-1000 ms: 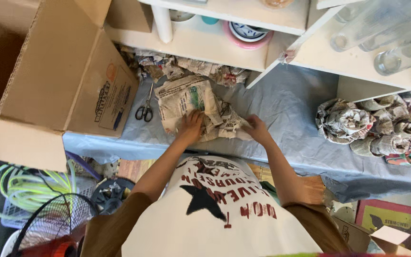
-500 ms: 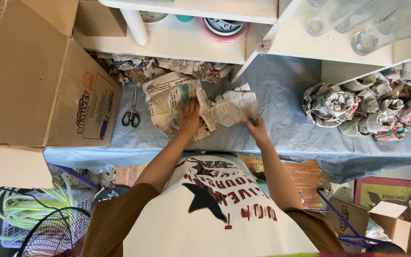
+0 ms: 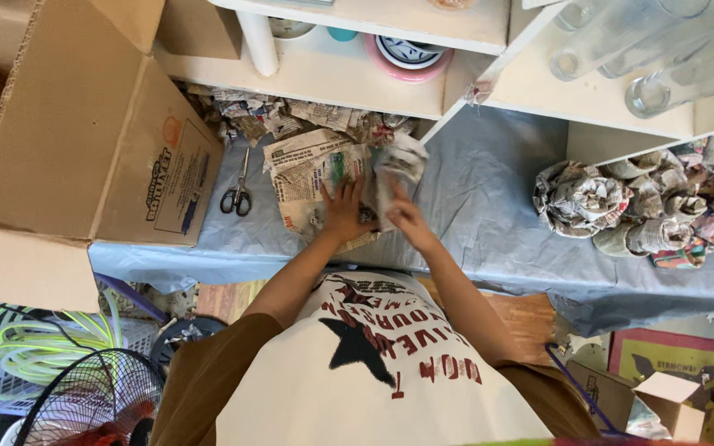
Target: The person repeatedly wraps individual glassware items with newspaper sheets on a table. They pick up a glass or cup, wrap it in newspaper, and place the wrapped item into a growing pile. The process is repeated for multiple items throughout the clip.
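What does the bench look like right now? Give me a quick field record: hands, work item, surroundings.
left hand: flat on the newspaper sheets, pressing them down
right hand: gripping a newspaper-wrapped bundle, lifted off the sheets
work surface: table with grey cloth
left of sheets: scissors, then an open cardboard box
right end: pile of wrapped bundles
above: white shelf with bowls; clear glasses at upper right

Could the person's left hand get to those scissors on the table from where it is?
Probably yes. The left hand rests flat on the newspaper, and the scissors lie just beside that sheet on bare blue cloth, with nothing between them.
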A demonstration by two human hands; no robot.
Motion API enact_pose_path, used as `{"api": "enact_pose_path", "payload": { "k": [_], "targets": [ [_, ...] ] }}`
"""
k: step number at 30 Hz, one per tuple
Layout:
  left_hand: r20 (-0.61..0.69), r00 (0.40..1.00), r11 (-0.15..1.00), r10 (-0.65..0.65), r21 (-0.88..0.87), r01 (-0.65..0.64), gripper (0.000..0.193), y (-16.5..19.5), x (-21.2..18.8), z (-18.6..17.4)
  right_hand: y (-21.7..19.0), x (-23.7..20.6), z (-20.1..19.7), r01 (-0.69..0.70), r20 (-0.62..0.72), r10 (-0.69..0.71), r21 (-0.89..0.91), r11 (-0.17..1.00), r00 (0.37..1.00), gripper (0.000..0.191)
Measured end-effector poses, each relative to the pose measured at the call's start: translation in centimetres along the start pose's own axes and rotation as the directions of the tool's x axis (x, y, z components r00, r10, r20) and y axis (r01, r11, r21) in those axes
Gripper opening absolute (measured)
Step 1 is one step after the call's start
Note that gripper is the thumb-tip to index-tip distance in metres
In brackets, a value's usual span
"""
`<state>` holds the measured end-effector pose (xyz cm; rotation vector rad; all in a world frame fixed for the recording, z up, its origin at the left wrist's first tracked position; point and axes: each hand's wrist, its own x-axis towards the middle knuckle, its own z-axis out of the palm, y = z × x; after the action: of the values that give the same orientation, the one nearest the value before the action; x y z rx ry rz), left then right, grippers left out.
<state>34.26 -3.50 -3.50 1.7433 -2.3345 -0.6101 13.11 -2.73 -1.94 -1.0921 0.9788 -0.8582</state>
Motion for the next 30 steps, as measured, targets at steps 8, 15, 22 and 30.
{"api": "enact_pose_path", "payload": {
  "k": [8,15,22,30],
  "targets": [
    [0.373,0.927,0.986,0.034,-0.162,0.029,0.097,-1.3,-2.3,0.5,-1.8,5.6,7.6,0.297,0.161,-0.265,-0.714,0.634,0.951,0.052],
    [0.051,0.986,0.968,0.159,-0.203,-0.146,0.068,-4.2,-2.7,2.0,-1.1,6.6,7.0,0.239,0.223,-0.099,-0.948,0.211,0.970,0.088],
    [-0.326,0.916,0.965,-0.234,-0.195,0.177,0.076,-7.3,-4.2,0.4,-3.1,5.8,4.0,0.357,0.352,0.271,-0.934,0.031,0.896,0.101],
    [-0.253,0.961,0.959,-0.110,0.227,0.170,0.079,-8.1,-1.2,-1.3,-1.5,7.4,8.5,0.061,0.044,0.100,-0.982,-0.177,0.994,0.091]
  ]
}}
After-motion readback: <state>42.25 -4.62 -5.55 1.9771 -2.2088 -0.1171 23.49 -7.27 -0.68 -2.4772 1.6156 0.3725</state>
